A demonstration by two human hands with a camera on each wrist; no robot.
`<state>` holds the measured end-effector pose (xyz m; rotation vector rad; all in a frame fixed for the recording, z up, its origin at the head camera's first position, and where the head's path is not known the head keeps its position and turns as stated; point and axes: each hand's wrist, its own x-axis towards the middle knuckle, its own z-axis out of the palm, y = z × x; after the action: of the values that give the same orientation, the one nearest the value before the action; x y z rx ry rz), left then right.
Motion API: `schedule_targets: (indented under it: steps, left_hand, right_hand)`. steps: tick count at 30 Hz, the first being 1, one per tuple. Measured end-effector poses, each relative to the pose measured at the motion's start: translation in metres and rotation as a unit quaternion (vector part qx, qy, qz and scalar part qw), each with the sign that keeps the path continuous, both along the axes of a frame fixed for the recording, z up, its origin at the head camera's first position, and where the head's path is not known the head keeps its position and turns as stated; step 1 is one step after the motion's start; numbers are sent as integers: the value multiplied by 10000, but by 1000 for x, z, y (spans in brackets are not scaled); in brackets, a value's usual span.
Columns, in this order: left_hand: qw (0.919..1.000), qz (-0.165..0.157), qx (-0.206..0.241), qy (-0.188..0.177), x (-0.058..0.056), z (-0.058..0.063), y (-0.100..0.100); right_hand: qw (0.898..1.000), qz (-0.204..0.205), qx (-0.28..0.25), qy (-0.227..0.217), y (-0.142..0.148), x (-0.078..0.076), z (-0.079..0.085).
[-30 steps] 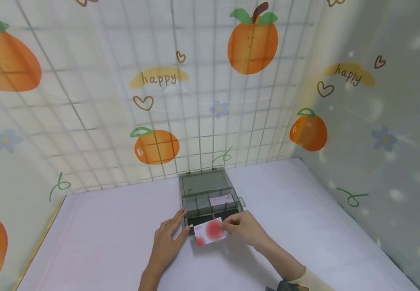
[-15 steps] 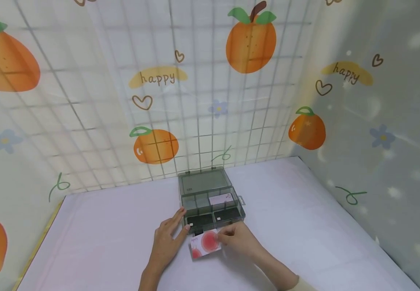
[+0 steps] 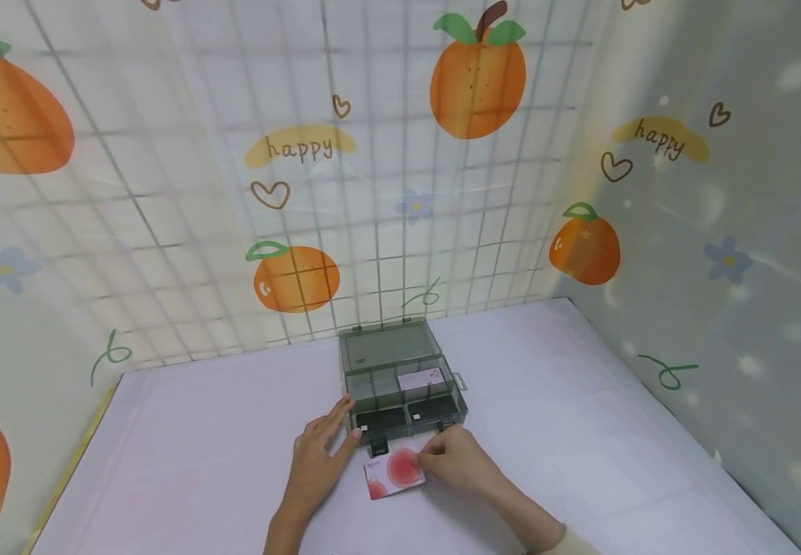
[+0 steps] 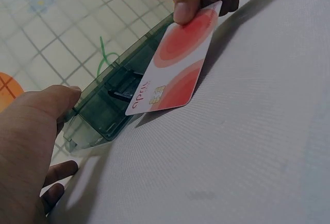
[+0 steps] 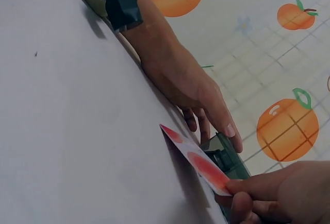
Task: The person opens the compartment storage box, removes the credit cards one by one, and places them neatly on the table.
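a right hand (image 3: 459, 456) pinches the right edge of a red-and-white card (image 3: 393, 474), tilted just in front of an open box (image 3: 389, 348); a light pinch should avoid bending it. the left hand (image 3: 315, 462), fingers loosely spread, touches the box's left side, where gentle pressure should steady it.

Head view: card (image 3: 392, 475) is partly covered by the right hand (image 3: 459, 460); mark (image 3: 361, 361) on the lid (image 3: 400, 345) is too small to be read. Right wrist view: most of the box (image 5: 234, 165) is blocked by card and hands. Left wrist view: left hand (image 4: 32, 123) is cropped at left edge, right hand at top.
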<state>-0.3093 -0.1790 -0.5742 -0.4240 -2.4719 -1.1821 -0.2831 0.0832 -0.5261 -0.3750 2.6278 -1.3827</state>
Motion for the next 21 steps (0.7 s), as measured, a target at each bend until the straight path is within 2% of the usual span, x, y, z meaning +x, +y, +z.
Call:
schedule_targets:
  steps: [5, 21]
  left_hand:
    - [10000, -7, -8, -19, -1, 0, 0]
    - [10000, 23, -27, -68, -2, -1, -1]
  right_hand:
    - [9999, 29, 103, -74, 1, -2, -2]
    - [9988, -22, 412, 270, -1, -3, -7]
